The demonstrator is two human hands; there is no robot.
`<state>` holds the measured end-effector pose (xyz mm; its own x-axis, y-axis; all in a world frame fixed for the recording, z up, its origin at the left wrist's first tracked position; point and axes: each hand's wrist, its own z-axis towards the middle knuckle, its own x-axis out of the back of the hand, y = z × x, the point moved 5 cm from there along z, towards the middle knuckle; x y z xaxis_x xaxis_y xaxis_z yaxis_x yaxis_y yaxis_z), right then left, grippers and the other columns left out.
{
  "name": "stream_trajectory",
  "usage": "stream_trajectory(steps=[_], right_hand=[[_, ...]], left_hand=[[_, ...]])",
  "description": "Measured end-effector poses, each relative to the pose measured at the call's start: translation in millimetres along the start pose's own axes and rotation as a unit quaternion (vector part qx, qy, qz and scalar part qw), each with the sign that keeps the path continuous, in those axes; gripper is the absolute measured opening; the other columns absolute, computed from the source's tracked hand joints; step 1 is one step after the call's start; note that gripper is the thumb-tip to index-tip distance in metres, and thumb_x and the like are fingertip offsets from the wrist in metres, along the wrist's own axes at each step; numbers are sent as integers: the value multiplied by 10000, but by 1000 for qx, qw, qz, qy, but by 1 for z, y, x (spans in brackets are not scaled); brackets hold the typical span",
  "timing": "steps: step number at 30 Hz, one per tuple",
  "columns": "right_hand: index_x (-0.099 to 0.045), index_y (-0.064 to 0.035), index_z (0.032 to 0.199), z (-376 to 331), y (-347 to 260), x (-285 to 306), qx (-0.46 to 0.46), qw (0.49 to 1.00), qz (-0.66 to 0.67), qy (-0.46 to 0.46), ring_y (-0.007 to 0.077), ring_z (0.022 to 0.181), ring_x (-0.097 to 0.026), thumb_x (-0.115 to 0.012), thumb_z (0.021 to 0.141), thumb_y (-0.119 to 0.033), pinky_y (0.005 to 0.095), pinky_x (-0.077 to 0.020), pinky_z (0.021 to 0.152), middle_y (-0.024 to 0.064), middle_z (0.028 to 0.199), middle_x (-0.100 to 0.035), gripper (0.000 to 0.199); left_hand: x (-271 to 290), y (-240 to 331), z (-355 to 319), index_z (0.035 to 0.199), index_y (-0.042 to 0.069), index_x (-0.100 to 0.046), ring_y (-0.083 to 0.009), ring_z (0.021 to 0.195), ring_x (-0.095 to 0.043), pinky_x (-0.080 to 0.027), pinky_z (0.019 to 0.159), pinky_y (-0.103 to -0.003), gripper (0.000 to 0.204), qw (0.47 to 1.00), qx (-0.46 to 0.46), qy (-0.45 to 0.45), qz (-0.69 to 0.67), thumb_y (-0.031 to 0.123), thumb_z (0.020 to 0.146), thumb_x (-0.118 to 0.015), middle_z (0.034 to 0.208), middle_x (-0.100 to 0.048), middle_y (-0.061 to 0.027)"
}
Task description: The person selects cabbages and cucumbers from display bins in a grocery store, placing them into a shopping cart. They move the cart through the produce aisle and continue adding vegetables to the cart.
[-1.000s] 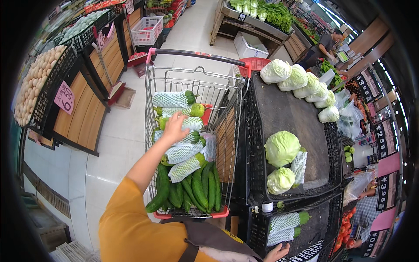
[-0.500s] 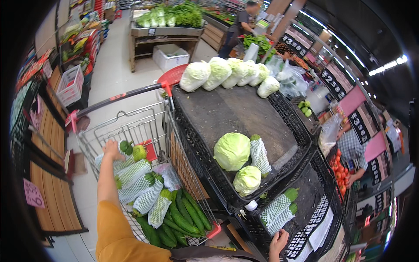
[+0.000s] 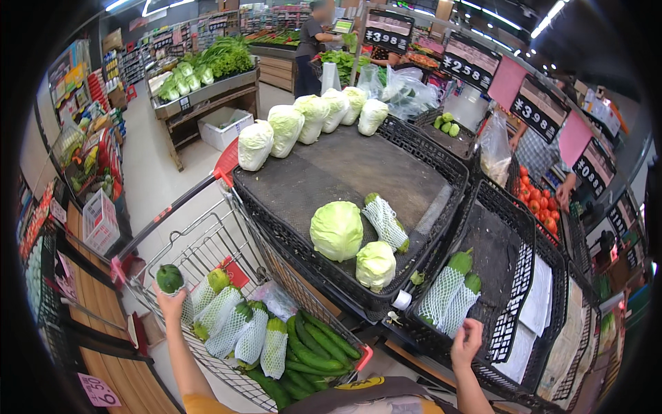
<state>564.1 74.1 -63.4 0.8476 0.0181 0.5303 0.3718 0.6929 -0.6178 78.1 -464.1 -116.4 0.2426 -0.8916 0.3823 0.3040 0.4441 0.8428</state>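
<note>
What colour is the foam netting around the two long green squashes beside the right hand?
The foam netting is white, best seen in the head view.

Nine netted gourds (image 3: pixel 274 350), six long cabbages (image 3: pixel 285 131) and two round cabbages (image 3: pixel 336 231) I count on my screen.
The gourds are divided so: six in the one shopping cart (image 3: pixel 169 216), including the one in the left hand (image 3: pixel 169 302), two in the nearer crate (image 3: pixel 489 238), one beside the round cabbages. Of cucumbers (image 3: pixel 302 355) I find at least six; they overlap, so the exact number I cannot tell.
</note>
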Motion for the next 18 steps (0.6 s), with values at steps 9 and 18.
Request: stream_trajectory(steps=[9,18], right_hand=[[-376,-39,1261,33,-226,-83,148,836,411,-333,256,1105,-472,-701,733,-204,331,-394,921,131,1232,-435,641],[-397,-28,1234,51,-164,-35,-98,742,593,-296,143,1013,-507,-773,625,-134,286,-410,891,80,1096,-519,724]], left_hand=[[-96,266,-124,1179,16,-393,-200,999,-547,-428,898,-339,890,877,6,-397,-270,207,424,-825,1084,-542,-106],[-199,388,-249,1207,18,-378,-190,1026,-465,-364,919,-316,846,803,-41,-525,-278,157,468,-767,1098,-458,-86]])
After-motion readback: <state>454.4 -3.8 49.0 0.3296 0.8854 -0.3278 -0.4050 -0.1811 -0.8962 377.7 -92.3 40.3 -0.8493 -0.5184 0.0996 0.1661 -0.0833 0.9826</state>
